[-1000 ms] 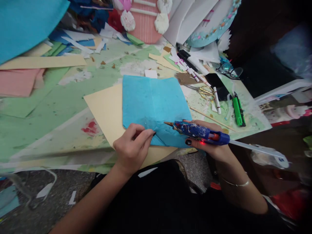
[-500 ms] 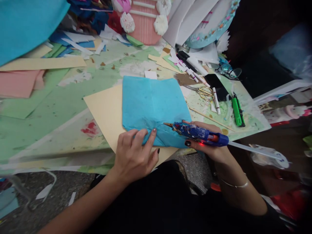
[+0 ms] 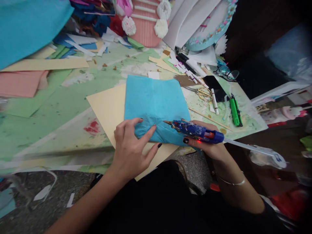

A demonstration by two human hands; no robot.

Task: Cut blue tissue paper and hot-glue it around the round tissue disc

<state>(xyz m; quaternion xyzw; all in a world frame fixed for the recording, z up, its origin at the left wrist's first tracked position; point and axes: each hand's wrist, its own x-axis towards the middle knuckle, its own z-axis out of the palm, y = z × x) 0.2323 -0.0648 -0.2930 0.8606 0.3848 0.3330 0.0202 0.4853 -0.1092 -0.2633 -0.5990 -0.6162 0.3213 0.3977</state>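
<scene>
A sheet of blue tissue paper (image 3: 156, 94), creased along its near side, lies over a cream sheet of card (image 3: 107, 107) at the table's front edge. My left hand (image 3: 131, 146) rests on the near left part of the blue paper, fingers spread, the index fingertip touching the creases. In my right hand (image 3: 207, 143) is a blue hot glue gun (image 3: 192, 128), its body smeared with dried glue and a red light lit. The nozzle points left, close to my left index finger. From the gun's rear sticks out a long clear glue stick (image 3: 243, 144).
To the right lie gold-handled scissors (image 3: 204, 94), a black phone (image 3: 215, 87), a green cutter (image 3: 235, 112), a thin wooden stick (image 3: 209, 119), markers (image 3: 186, 61) and glasses (image 3: 226, 72). Paper scraps (image 3: 83, 45) and pink sheets (image 3: 21, 83) cover the left and back.
My left hand's fingers have spread wider, the index reaching out while the others draw left. The glue gun stays by the creased edge, nearly still. The whole view has shifted slightly.
</scene>
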